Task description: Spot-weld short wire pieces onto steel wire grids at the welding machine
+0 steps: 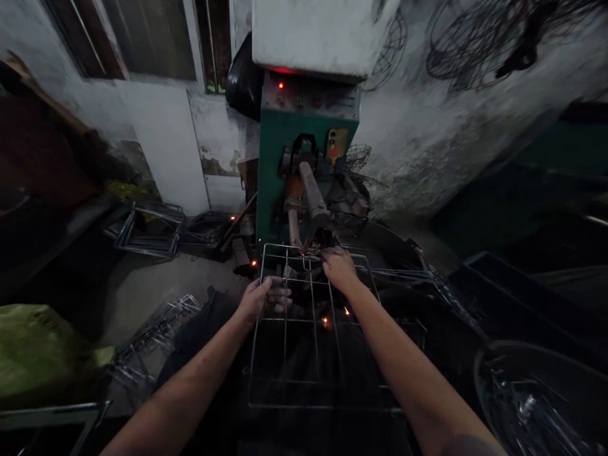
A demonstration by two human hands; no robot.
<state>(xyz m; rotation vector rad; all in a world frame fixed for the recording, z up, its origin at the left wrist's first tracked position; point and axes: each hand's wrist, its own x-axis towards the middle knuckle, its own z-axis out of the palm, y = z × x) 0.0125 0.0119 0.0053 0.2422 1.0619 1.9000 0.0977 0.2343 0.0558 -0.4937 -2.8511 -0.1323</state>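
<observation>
While sparks glow in front of the machine, I'm holding a wire grid with its far edge up at the tips of the machine's two arms. Upper arm slopes down toward me; lower arm sits under it, to its left. Where they meet the grid is partly hidden by wire and my fingers.

Left hand: pinching the grid's left side wire, thumb on top, fingers below and a bit spread, visible through the mesh. Right hand: fingers bunched together at the grid's far edge, right beside the machine's arm tips. Can't tell whether they pinch the grid itself or a small bent wire there. The grid's near edge reaches toward me, away from the machine, over dark ground.

Machine: green body, red light lit on its top panel, phone upright on its front, white box on top. Black bag touches its upper left side.

Left of the machine: wire frames stacked on the floor, more wire pieces nearer me, and a yellow-green sack farther out. Right of the machine: wire baskets hang high on the wall; a tub of metal pieces stands low, on my side. Contents too dim to identify.
</observation>
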